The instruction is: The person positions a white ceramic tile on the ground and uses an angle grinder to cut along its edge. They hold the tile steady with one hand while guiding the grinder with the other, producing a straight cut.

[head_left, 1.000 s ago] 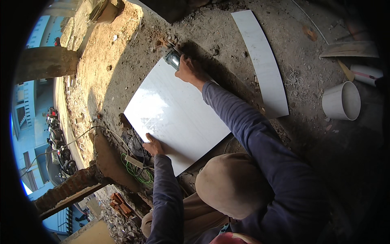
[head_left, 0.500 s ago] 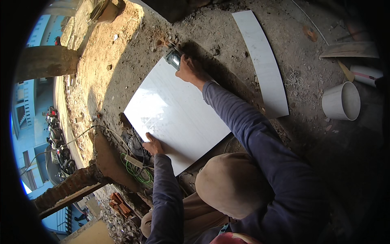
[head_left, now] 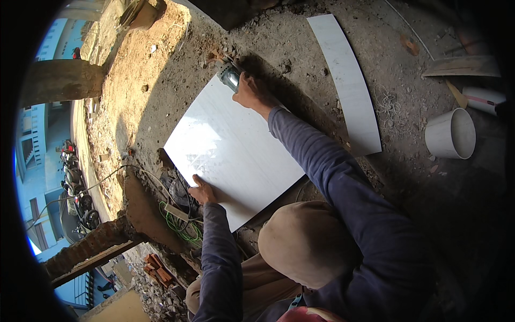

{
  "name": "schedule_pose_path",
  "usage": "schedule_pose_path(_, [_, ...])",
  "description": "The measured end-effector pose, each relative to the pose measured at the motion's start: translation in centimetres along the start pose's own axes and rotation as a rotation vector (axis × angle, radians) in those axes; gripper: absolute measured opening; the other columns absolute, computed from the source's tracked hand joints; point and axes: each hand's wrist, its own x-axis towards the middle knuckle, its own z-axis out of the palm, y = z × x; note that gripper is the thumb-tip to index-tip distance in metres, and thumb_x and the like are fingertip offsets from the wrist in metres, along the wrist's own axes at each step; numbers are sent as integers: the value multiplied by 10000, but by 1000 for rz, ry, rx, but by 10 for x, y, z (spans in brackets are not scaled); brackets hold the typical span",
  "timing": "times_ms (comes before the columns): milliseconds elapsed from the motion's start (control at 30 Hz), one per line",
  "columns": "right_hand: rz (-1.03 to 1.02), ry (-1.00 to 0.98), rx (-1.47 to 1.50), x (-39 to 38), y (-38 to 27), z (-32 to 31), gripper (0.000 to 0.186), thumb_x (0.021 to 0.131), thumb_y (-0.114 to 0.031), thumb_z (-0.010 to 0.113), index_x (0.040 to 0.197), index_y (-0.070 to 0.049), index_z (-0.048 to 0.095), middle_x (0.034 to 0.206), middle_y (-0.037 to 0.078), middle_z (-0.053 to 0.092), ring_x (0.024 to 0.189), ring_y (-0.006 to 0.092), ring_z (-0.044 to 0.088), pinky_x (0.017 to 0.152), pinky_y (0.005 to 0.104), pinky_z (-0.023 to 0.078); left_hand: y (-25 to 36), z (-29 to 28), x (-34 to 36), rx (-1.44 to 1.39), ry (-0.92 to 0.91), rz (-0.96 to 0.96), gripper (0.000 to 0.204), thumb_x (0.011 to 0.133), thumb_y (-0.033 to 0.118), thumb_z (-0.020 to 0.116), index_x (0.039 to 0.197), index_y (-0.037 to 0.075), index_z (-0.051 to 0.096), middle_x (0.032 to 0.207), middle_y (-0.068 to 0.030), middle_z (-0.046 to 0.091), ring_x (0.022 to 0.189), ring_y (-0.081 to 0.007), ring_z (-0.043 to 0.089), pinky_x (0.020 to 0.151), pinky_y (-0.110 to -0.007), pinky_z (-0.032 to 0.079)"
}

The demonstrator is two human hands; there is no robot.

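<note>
A large white glossy tile [head_left: 247, 161] lies at an angle in front of me. At its far corner my right hand [head_left: 252, 94] is closed around a silver and dark power tool [head_left: 229, 78], whose front end is in dusty shadow and hard to make out. My left hand [head_left: 203, 190] grips the tile's left edge, fingers on the rim. My tan-trousered knee [head_left: 303, 241] shows below the tile.
A long white strip [head_left: 343, 80] lies right, near tangled string [head_left: 389, 107] and a white bucket [head_left: 437, 134]. Left are cables [head_left: 182, 225], broken brickwork [head_left: 86, 249], a concrete post [head_left: 64, 80] and parked motorbikes [head_left: 80, 198]. Rubble [head_left: 161, 290] lies lower left.
My right hand and the tool have shifted very slightly to the right along the tile's far edge. My left hand stays in place.
</note>
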Motion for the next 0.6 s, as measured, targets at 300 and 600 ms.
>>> schedule_pose_path(300, [22, -24, 17, -1, 1, -3, 792, 812, -270, 747, 1445, 97, 443, 1238, 340, 661, 1096, 459, 700, 929, 485, 602, 3, -1, -1, 12, -10, -15, 801, 970, 728, 563, 1057, -67, 533, 1008, -253, 642, 966, -436, 640, 906, -531, 495])
schedule_pose_path(600, [4, 4, 31, -3, 3, -1, 757, 807, -263, 758, 1404, 108, 477, 1188, 333, 687, 1069, 445, 714, 911, 482, 608, 2, 0, 0, 3, -11, -8, 808, 969, 724, 568, 1047, -79, 528, 1010, -263, 629, 972, -435, 633, 897, -526, 495])
